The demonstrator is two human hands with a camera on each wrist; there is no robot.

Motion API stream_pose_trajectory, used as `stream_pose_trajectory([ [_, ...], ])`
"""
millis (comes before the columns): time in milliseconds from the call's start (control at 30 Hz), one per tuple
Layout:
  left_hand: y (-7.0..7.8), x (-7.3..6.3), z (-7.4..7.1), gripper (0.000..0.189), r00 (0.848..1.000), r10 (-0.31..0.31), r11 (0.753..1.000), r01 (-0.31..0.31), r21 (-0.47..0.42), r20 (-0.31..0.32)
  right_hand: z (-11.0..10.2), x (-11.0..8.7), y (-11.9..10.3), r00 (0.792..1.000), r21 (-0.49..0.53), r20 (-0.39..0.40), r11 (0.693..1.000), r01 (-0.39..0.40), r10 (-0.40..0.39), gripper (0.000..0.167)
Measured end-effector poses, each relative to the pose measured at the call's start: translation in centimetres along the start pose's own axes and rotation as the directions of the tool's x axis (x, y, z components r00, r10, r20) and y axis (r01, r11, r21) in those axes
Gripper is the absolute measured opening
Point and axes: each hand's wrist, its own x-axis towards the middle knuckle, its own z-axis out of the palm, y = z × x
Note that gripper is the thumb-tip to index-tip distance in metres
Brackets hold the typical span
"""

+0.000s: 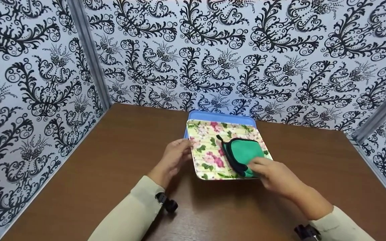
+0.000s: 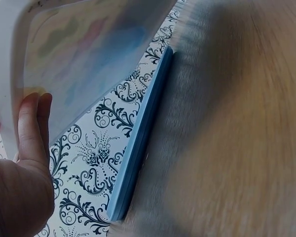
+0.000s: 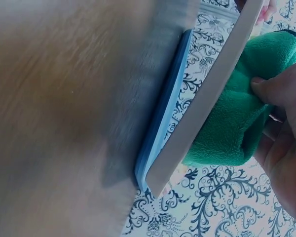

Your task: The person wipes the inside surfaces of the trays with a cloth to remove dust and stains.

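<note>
My left hand [image 1: 176, 152] grips the left edge of a square floral tray [image 1: 204, 155], printed with pink flowers and green leaves. The tray is held tilted above the table; its pale underside faces the left wrist view, where fingers [image 2: 32, 126] lie against it. In my right hand [image 1: 273, 172] is a green cloth mitt [image 1: 245, 150] with black trim and a small black loop, pinched near its lower right part. The mitt lies against the right side of the tray's printed face. Its plush green surface shows in the right wrist view, with the thumb pressed on it.
A blue tray [image 1: 226, 116] lies on the brown wooden table [image 1: 136, 134] behind the floral tray, which partly covers it. Walls with a black scroll pattern [image 1: 209, 67] stand at the back and on both sides of the table.
</note>
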Motion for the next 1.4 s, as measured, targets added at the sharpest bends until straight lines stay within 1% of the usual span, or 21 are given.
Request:
stream_pose_trajectory([
  [200,-0.1,0.0,0.0,0.014,0.999,0.021,1.0,-0.02,-0.013,0.036,-0.3,-0.7,0.1,0.997,-0.108,0.001,0.992,0.071,-0.071,0.046],
  [333,-0.1,-0.1,0.1,0.012,0.999,0.012,1.0,-0.011,-0.011,0.039,-0.4,-1.4,0.9,0.994,-0.148,0.008,0.983,0.111,-0.111,0.048],
  [500,-0.2,-0.1,0.1,0.012,0.999,0.013,1.0,-0.013,-0.008,0.042,-0.6,-2.6,2.0,0.989,-0.188,0.029,0.971,0.146,-0.143,0.044],
  [600,-0.2,-0.1,0.0,0.012,0.999,0.012,1.0,-0.012,-0.009,0.041,-0.7,-3.2,2.5,0.988,-0.224,0.052,0.963,0.151,-0.143,0.04],
  [733,-0.1,-0.2,0.0,0.012,0.999,0.004,1.0,-0.004,-0.001,0.037,-1.0,-4.1,3.1,0.989,-0.265,0.088,0.954,0.14,-0.121,0.034],
  [900,-0.1,-0.2,0.0,0.011,0.999,-0.002,1.0,0.001,0.006,0.033,-1.3,-5.1,3.9,0.989,-0.312,0.126,0.943,0.116,-0.08,0.035],
  [967,-0.1,-0.2,0.1,0.011,0.999,-0.001,1.0,0.001,0.004,0.035,-1.4,-5.5,4.2,0.989,-0.325,0.137,0.94,0.102,-0.06,0.032],
  [1100,-0.2,-0.1,0.1,0.012,0.999,0.009,1.0,-0.008,-0.01,0.052,-1.5,-6.0,4.5,0.991,-0.311,0.135,0.949,0.052,-0.01,0.031],
  [1200,-0.2,-0.1,0.1,0.014,0.998,0.011,1.0,-0.009,-0.02,0.058,-1.4,-6.1,4.5,0.992,-0.294,0.121,0.956,-0.003,0.041,0.037],
  [1267,-0.2,-0.2,0.2,0.014,0.999,0.008,1.0,-0.007,-0.018,0.052,-1.4,-6.0,4.3,0.99,-0.285,0.117,0.958,-0.039,0.075,0.046],
  [1333,-0.1,-0.2,0.2,0.013,0.999,0.006,1.0,-0.006,-0.018,0.048,-1.3,-5.8,4.0,0.989,-0.28,0.114,0.958,-0.064,0.099,0.054],
  [1400,-0.1,-0.2,0.2,0.013,0.999,0.004,1.0,-0.003,-0.016,0.047,-1.2,-5.4,3.7,0.986,-0.277,0.115,0.957,-0.08,0.116,0.057],
])
